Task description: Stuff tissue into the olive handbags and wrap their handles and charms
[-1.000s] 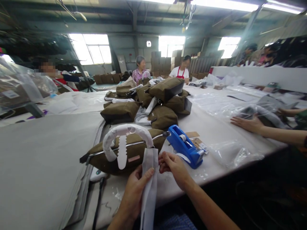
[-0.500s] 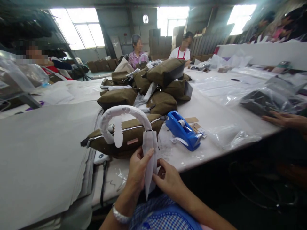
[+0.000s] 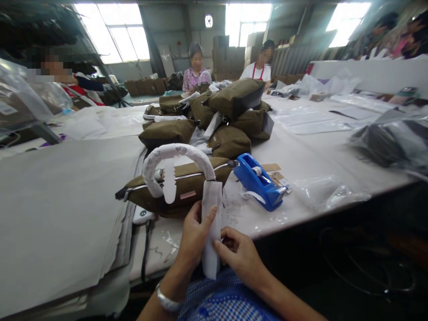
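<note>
Your left hand and right hand both pinch the white paper strip at the near edge of the desk, the left grip closed with its thumb on the front, the right closed on the lower part. The strip's long axis runs nearly upright, its top meeting the right end of the white-wrapped handle on the olive bag. The bag lies lengthwise left to right. Its small pink label is too small to read. A blue tape dispenser sits just right of the bag.
</note>
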The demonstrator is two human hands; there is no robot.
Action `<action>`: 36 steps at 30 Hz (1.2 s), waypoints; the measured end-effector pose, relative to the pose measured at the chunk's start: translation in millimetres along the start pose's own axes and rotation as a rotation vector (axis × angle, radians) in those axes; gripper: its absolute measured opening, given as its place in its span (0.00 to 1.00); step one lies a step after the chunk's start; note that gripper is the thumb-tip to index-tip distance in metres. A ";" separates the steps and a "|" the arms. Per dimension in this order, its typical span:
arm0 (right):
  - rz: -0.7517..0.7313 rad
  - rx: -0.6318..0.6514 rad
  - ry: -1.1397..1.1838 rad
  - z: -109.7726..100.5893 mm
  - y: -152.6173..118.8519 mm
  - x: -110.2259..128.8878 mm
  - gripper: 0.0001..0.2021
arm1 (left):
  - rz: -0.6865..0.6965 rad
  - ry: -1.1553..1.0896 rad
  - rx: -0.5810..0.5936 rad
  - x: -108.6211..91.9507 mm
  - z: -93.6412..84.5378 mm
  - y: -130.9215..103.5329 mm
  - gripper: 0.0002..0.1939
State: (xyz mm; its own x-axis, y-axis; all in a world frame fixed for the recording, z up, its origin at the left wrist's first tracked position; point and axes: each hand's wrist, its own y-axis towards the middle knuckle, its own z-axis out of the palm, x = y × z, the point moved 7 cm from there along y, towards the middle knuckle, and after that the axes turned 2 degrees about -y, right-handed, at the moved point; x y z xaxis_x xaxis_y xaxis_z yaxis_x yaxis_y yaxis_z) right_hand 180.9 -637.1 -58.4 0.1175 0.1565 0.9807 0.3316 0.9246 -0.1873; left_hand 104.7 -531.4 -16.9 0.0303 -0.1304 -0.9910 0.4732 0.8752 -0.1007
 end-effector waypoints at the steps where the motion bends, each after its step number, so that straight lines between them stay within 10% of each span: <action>1: 0.017 0.017 0.044 0.4 1.4 -1.1 0.17 | -0.052 -0.079 0.033 3.2 -2.2 -5.1 0.21; 11: -0.121 0.082 -0.311 -10.5 3.5 25.7 0.11 | -0.282 0.021 0.093 37.8 -27.2 -44.7 0.25; 17: -0.442 -0.663 -0.805 -152.9 13.1 97.6 0.16 | -0.264 0.052 0.058 43.7 -33.7 -37.2 0.30; 21: -0.175 -0.642 -0.684 -221.1 44.9 81.5 0.13 | -0.256 -0.005 0.028 41.7 -27.7 -38.2 0.27; 28: -0.122 -0.468 -0.330 -222.6 57.3 74.7 0.19 | -0.223 -0.054 -0.043 27.9 -22.0 -40.1 0.24; 36: -0.170 -0.619 -0.129 -222.2 3.9 70.6 0.20 | -0.259 -0.032 -0.024 39.9 -26.9 -34.9 0.26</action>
State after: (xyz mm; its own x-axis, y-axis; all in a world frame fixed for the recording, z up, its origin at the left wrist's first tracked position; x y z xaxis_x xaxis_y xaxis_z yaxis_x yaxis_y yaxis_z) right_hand 398.4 -699.6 -2.6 -0.0851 0.1018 0.9912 0.8180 0.5752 0.0111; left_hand 65.7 -554.6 -55.3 -0.0608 -0.3657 -0.9287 0.4477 0.8216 -0.3529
